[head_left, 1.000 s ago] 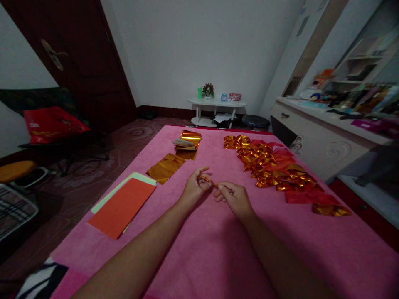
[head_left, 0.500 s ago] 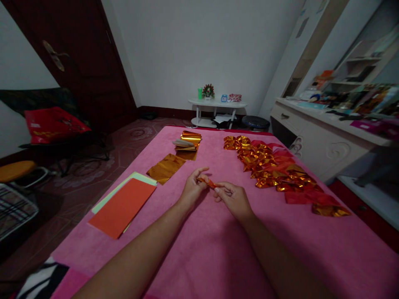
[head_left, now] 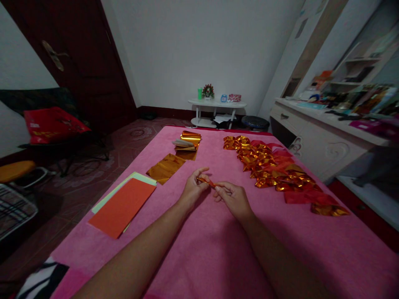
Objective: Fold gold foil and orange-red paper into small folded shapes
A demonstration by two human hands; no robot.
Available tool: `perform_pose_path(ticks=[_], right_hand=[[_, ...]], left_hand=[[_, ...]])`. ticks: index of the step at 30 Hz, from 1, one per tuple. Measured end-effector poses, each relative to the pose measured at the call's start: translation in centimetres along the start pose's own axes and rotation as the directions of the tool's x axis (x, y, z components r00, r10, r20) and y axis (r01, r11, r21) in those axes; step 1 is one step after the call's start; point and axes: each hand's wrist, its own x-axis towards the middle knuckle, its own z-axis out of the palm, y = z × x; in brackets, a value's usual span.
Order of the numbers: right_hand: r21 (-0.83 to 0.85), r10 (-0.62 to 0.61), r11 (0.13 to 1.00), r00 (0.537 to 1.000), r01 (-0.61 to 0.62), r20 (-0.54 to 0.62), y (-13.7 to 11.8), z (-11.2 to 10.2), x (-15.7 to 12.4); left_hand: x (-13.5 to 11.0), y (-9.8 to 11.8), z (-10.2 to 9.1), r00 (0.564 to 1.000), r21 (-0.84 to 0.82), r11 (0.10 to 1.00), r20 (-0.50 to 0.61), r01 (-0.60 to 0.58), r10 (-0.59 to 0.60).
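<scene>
Between my two hands stretches a narrow folded strip of orange-gold foil paper. My left hand pinches its left end, and my right hand grips the right end with thumb and fingers. Left of my hands a flat gold foil sheet lies on the pink cloth. Behind it rests a stack of gold foil sheets, partly curled. Several folded gold-and-red foil pieces spread in an overlapping row to the right.
Orange paper lies over pale green paper at the table's left. A white side table stands by the far wall. At right is a cluttered white dresser; at left, a chair holds a red bag.
The foil strip between my hands has turned slightly and looks thinner and flatter. Both hands stay in almost the same place.
</scene>
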Motion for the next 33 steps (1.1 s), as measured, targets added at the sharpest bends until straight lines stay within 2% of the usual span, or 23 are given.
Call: perform_pose_path(ticks=[13, 22, 33], right_hand=[[0.001, 0.01, 1.0, 1.0, -0.01, -0.011, -0.3, 0.1, -0.1], [-0.062, -0.01, 0.998, 0.999, 0.007, -0.045, -0.1, 0.5, -0.3], [-0.048, -0.017, 0.999, 0.999, 0.015, -0.045, -0.1, 0.4, -0.2]], left_hand=[[0.0, -0.3, -0.2, 1.0, -0.024, 1.0, 0.015, 0.009, -0.009], [0.4, -1.4, -0.4, 0.999, -0.06, 0.997, -0.029, 0.041, -0.043], [0.2, -0.9, -0.2, 0.999, -0.064, 0.997, 0.022, 0.034, -0.033]])
